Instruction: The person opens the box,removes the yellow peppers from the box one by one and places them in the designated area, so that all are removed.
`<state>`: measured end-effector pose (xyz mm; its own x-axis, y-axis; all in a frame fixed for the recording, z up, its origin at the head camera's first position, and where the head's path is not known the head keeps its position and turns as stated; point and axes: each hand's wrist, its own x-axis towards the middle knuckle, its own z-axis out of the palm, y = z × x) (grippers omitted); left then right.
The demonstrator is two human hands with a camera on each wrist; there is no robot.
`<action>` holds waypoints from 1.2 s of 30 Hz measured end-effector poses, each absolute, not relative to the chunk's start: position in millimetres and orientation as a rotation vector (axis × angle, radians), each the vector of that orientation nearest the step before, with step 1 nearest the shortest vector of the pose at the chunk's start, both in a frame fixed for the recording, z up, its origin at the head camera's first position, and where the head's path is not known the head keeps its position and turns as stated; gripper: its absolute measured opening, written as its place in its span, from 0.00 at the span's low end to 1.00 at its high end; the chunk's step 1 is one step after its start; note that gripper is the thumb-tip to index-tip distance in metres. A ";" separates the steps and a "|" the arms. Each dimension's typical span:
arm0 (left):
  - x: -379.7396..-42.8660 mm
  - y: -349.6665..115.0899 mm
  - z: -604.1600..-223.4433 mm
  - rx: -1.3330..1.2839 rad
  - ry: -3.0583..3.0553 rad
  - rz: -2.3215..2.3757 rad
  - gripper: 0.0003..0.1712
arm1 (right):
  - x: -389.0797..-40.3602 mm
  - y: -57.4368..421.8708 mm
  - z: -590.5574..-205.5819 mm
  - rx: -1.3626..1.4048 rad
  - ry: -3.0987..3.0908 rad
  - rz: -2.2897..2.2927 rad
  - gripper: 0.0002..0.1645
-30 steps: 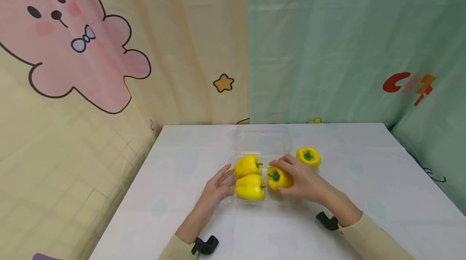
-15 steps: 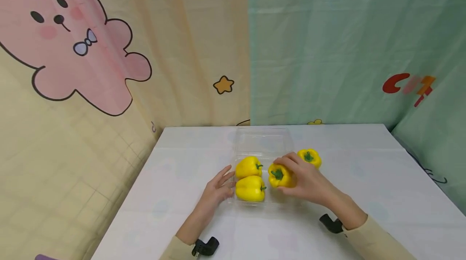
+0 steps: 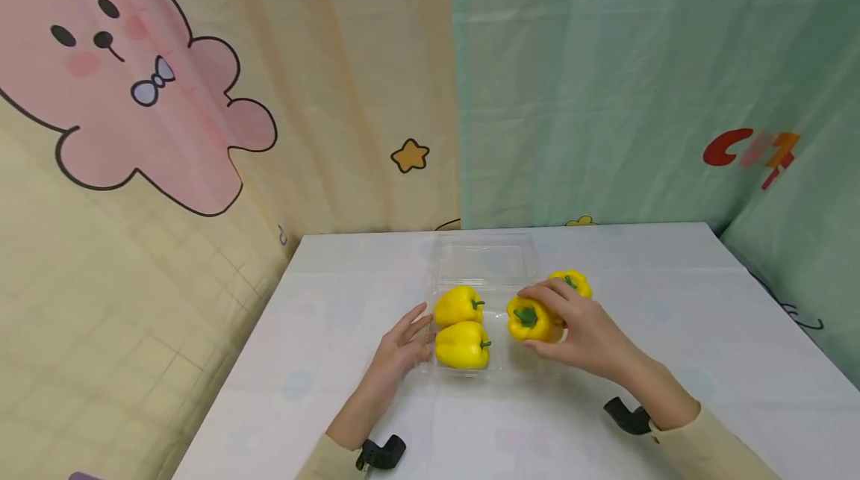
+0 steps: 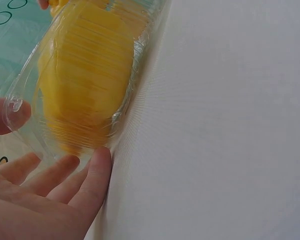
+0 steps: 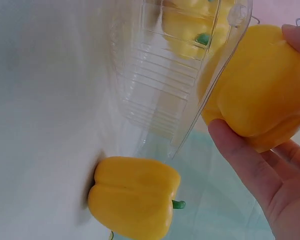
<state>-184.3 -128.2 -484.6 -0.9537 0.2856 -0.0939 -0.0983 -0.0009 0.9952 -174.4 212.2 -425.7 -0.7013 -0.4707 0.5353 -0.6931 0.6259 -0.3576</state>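
My right hand [image 3: 594,334] grips a yellow bell pepper [image 3: 529,320] with a green stem, fingers over the far side and thumb on the near side. In the right wrist view this held pepper [image 5: 260,85] is up at the rim of a clear plastic clamshell box [image 5: 160,90]. Two more yellow peppers lie on their sides in the left half of the box, a far one [image 3: 458,306] and a near one [image 3: 462,346]. Spread fingers of my left hand [image 3: 395,357] touch the box's left wall, the thumb at its rim in the left wrist view.
Another yellow pepper [image 5: 132,195] lies on the white table [image 3: 322,360] right of the box, partly hidden behind my right hand in the head view. The box's lid [image 3: 484,260] lies folded back toward the printed curtain [image 3: 363,92].
My right hand has moved to the right with the bell pepper, from within the box toward its right edge, and now overlaps the outside pepper. The left hand stays at the box.
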 end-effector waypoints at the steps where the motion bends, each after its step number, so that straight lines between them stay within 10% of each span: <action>1: -184.2 -128.1 -484.7 0.192 2.007 2.040 0.39 | -173.5 213.4 -426.0 0.922 -2.461 0.791 0.40; 36: -182.9 -129.7 -484.8 0.214 2.002 2.048 0.38 | -154.8 264.7 -438.6 0.791 -2.497 1.153 0.43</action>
